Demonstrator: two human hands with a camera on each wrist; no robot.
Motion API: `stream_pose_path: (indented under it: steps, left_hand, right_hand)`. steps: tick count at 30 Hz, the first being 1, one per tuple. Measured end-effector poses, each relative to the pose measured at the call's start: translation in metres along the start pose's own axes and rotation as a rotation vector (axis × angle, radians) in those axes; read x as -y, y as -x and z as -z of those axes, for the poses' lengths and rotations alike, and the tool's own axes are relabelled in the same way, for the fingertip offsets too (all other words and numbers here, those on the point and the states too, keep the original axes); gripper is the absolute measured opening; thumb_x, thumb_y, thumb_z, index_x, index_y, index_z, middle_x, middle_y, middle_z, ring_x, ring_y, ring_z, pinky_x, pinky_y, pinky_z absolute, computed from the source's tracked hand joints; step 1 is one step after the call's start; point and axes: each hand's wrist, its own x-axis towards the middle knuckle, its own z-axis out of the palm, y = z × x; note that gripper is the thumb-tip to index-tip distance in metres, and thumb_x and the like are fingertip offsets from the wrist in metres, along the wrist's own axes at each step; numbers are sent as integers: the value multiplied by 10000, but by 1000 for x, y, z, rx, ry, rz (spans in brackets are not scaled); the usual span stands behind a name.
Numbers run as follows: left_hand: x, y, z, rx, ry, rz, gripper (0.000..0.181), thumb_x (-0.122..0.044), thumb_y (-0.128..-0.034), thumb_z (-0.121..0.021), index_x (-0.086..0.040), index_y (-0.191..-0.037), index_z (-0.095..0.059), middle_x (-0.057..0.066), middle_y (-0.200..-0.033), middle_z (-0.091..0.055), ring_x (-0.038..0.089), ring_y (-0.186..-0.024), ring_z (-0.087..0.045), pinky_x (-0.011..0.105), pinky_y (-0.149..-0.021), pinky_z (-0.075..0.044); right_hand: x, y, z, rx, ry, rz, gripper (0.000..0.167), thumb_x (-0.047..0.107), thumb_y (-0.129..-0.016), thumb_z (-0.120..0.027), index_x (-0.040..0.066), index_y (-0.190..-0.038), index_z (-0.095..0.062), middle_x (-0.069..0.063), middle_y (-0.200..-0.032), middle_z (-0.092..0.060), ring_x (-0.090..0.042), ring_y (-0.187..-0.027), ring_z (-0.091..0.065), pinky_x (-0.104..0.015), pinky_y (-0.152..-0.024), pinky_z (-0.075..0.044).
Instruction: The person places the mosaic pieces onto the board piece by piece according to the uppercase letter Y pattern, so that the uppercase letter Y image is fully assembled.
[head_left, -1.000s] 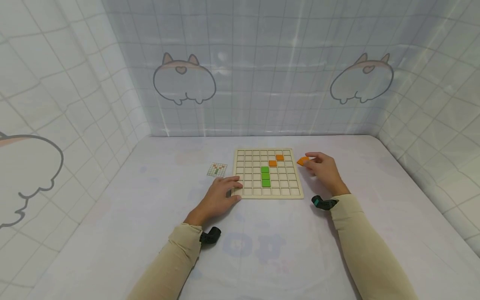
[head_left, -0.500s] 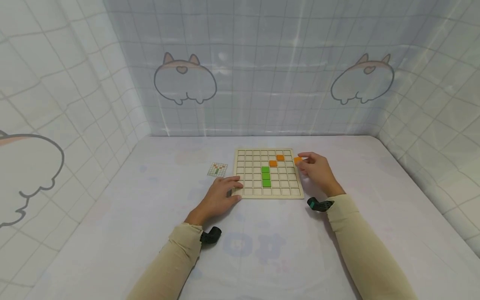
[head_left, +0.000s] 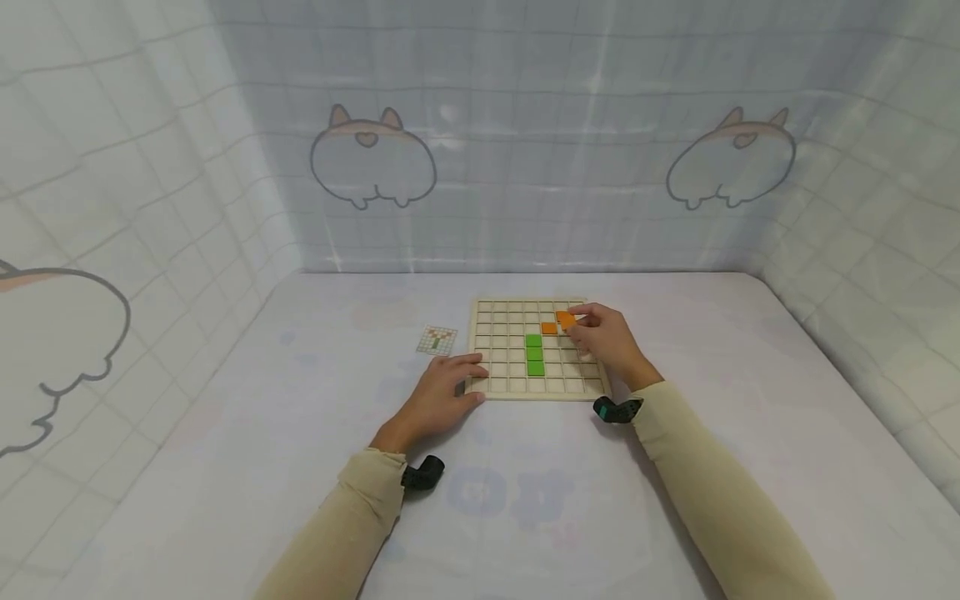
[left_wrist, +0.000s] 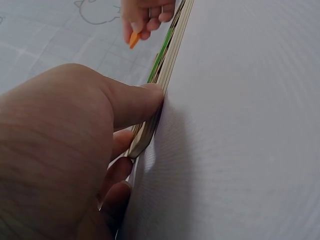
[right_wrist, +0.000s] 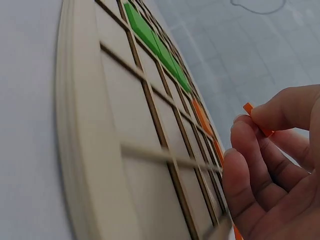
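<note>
My left hand (head_left: 441, 392) grips the near left corner of a pale wooden grid board (head_left: 498, 396), thumb along the near edge and fingers by the left side. Over the board's upper right cells, my right hand (head_left: 609, 340) pinches a small orange square tile (right_wrist: 248, 108) between thumb and fingertips. The tile is tilted and held above the grid in both wrist views. Several tiles lie in the cells: a column of green tiles (head_left: 534, 354) near the middle, and an orange tile (head_left: 549, 328) diagonally up from it. Another orange tile is partly covered by the held one.
A small pattern card (head_left: 437, 340) with a printed grid lies left of the board. White cloth (head_left: 510, 533) covers the table, with a tiled-pattern curtain (head_left: 547, 183) behind and at both sides. In the right wrist view, an orange bit (right_wrist: 237, 233) shows below my fingers.
My right hand has moved left with the orange tile, from beside the board's right edge to over its upper right cells. The left hand has stayed at the corner.
</note>
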Motion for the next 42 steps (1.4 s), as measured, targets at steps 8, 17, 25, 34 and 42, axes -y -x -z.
stream_pose_path:
  steps: [8, 17, 25, 34, 42]
  left_hand:
    - [-2, -3, -4, 1, -5, -14, 338, -219, -959, -694, -124, -1283, -672, 31, -1524, -468, 354, -1377, -373, 515, -1092, -317]
    - [0, -3, -5, -3, -44, -28, 330, -227, -956, -696, -133, -1272, -676, 27, -1517, -479, 334, -1373, -385, 494, -1088, -319]
    - [0, -2, -5, 2, -30, -21, 329, -236, -962, -690, -130, -1273, -675, 24, -1518, -478, 340, -1365, -388, 496, -1092, -321]
    - [-1, -1, -3, -12, -25, -34, 322, -217, -952, -701, -111, -1255, -680, 51, -1505, -492, 359, -1359, -392, 516, -1086, -323]
    - [0, 0, 0, -22, -34, -30, 325, -233, -952, -703, -119, -1256, -685, 35, -1504, -494, 345, -1337, -411, 504, -1076, -334]
  right_hand:
    - [7, -9, -16, 12, -12, -4, 432, 132, -938, -653, 45, -1357, -599, -146, -1092, -617, -317, -893, -663, -342, -756, -572]
    - [11, -14, -31, 2, 16, 33, 437, 142, -932, -659, 50, -1355, -601, -122, -1146, -603, -277, -972, -612, -365, -808, -542]
    - [8, -25, -42, -37, 46, 62, 390, 190, -952, -658, 73, -1323, -620, -113, -1145, -612, -266, -1001, -582, -395, -868, -500]
    - [6, -31, -50, -50, 85, 88, 352, 207, -959, -664, 99, -1293, -635, -105, -1151, -624, -266, -1018, -600, -418, -891, -500]
    - [10, -36, -54, 43, 111, 35, 411, 225, -956, -662, 98, -1344, -625, -77, -1204, -610, -265, -1106, -564, -439, -920, -476]
